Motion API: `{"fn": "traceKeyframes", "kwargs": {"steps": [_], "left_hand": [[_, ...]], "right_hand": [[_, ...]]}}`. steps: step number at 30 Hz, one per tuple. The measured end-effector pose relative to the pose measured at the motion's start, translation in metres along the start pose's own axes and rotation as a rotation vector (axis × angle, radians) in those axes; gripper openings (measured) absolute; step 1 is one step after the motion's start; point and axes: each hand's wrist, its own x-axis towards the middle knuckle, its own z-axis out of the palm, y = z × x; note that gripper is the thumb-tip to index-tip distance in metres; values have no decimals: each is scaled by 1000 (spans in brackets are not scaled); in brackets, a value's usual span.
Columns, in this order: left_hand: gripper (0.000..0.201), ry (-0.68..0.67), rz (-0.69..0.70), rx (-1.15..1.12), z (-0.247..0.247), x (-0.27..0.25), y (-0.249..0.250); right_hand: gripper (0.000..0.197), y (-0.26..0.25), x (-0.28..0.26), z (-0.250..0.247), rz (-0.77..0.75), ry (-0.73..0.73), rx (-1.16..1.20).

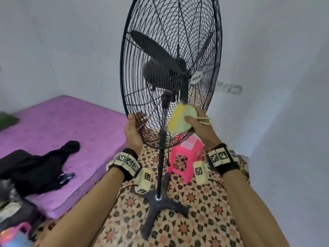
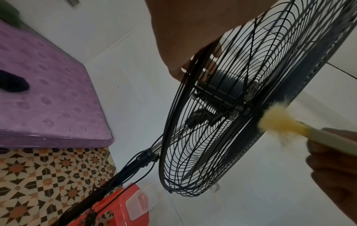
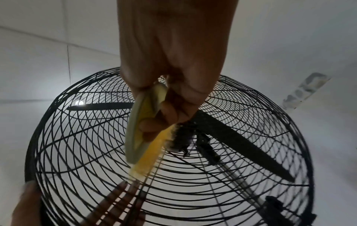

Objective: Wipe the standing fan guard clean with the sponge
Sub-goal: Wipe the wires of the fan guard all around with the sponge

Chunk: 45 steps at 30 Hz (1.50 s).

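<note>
A tall black standing fan with a round wire guard [image 1: 151, 97] [image 2: 241, 79] [image 3: 96, 160] stands on the patterned floor. My left hand [image 1: 132, 128] [image 2: 193, 45] grips the guard's lower left rim, thumb on the near side and fingers [image 3: 115, 198] behind the wires. My right hand [image 1: 197, 125] [image 3: 173, 76] holds a pale green and yellow sponge [image 1: 179, 120] [image 2: 280, 122] [image 3: 142, 133], its yellow fuzzy edge against the front grille near the bottom centre, just under the hub badge [image 1: 196, 78].
A purple mattress [image 1: 62, 132] with dark clothes [image 1: 35, 168] lies to the left. A pink plastic stool [image 1: 185, 157] stands behind the fan pole [image 1: 161, 163]. The fan's cross base [image 1: 160, 202] sits on the floor between my arms. White walls close in behind and to the right.
</note>
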Motion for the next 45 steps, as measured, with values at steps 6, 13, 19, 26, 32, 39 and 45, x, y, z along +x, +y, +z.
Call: {"fn": "traceKeyframes", "kwargs": {"steps": [6,13,19,26,32,39,45], "left_hand": [[92,-19,-47,35,-6,11,-12],[106,22,-29,32,0,-18,31],[63,-19,42,23,15,-42,54],[92,-12,7,71,10,-46,52],[97,-28,95,155,14,-48,43],[107,-38,35,133,18,-55,49],[68,-10,32,110,20,-60,55]], "right_hand": [[49,0,-5,10,-35,259,161],[45,16,-31,25,-35,33,37],[50,12,-42,44,-88,283,104],[48,25,-66,45,-44,218,74],[53,24,-77,65,-41,236,47],[54,25,-77,50,-55,394,136],[47,32,-89,50,34,132,98]]}}
